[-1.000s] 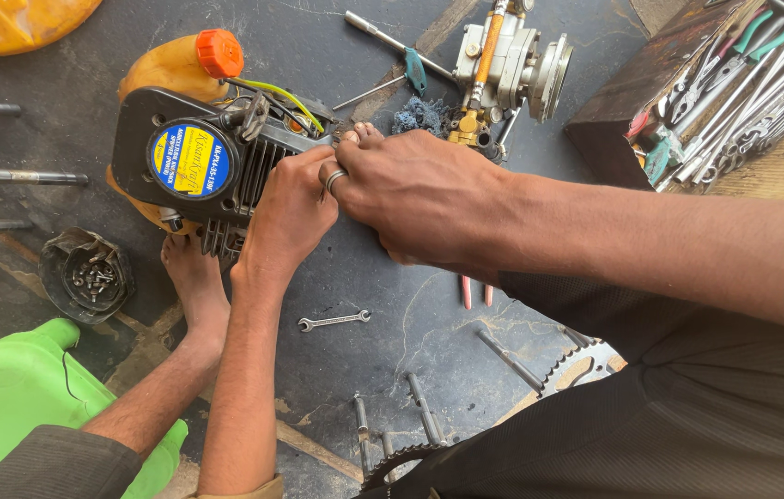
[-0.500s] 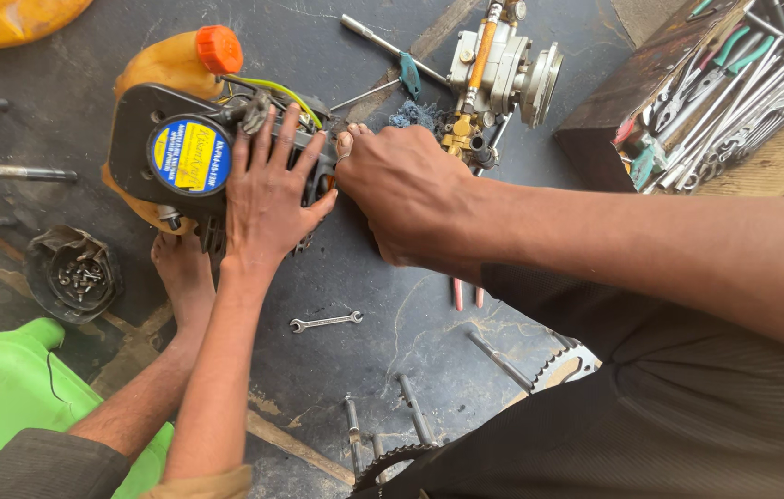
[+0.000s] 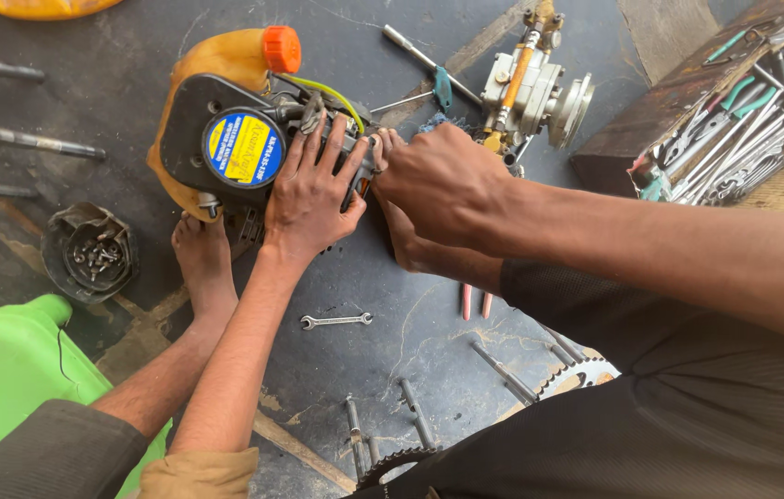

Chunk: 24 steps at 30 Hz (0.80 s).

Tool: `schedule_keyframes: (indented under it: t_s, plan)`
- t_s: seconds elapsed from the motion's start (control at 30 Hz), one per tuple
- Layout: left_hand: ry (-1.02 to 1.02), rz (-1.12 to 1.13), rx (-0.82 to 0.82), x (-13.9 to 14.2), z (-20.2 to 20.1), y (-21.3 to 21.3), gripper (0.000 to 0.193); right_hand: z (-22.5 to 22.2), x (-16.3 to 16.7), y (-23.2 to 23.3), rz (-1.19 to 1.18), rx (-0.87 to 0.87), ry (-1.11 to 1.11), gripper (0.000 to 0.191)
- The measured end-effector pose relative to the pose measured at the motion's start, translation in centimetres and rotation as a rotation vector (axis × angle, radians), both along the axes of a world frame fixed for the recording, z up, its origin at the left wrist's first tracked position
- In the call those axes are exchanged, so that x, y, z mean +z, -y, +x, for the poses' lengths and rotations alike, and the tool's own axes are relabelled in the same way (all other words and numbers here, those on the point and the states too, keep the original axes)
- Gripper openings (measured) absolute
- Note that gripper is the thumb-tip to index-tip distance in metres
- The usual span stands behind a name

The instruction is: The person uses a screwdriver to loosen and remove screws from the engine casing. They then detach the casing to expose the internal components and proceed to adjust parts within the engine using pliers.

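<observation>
Bare forearms, dark ribbed garment (image 3: 687,407), tan cuff (image 3: 198,473) at left wrist

1. Dark, stained concrete floor (image 3: 410,305), bearing all parts.
2. Small engine (image 3: 235,148) with orange-capped yellow tank, upper left.
3. Metal pump assembly (image 3: 535,88), upper centre.
4. Small open-ended wrench (image 3: 336,321), centre.
5. Black cup of screws (image 3: 91,251), left.
6. Green plastic container (image 3: 4,379), lower left.
7. Loose bolts (image 3: 415,420) and toothed sprocket (image 3: 586,374), bottom.
8. Tray of hand tools (image 3: 734,120), upper right.
</observation>
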<state>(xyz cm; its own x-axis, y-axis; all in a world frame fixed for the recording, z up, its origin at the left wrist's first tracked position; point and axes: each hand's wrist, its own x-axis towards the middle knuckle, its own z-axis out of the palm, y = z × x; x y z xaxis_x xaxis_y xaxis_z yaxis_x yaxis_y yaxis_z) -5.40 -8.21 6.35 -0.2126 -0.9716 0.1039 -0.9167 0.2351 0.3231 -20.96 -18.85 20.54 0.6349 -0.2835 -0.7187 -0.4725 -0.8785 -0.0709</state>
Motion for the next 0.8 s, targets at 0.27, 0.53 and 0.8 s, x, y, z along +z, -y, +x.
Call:
schedule_keyframes:
  t_s: [0.27,0.53,0.8]
  plan:
    - [0.037,-0.003,-0.002,0.1,-0.3,-0.1,0.079,-1.0,-1.8,0.8,-0.049,0.499,-0.055,0.027]
    - [0.011,-0.022,-0.008,0.3,0.0,-0.2,0.076,-1.8,-2.1,-1.2,-0.288,0.790,0.211,0.034]
    - [0.015,-0.052,-0.005,0.2,-0.1,-0.2,0.075,-0.4,-1.0,-0.4,-0.028,-0.083,0.360,0.010]
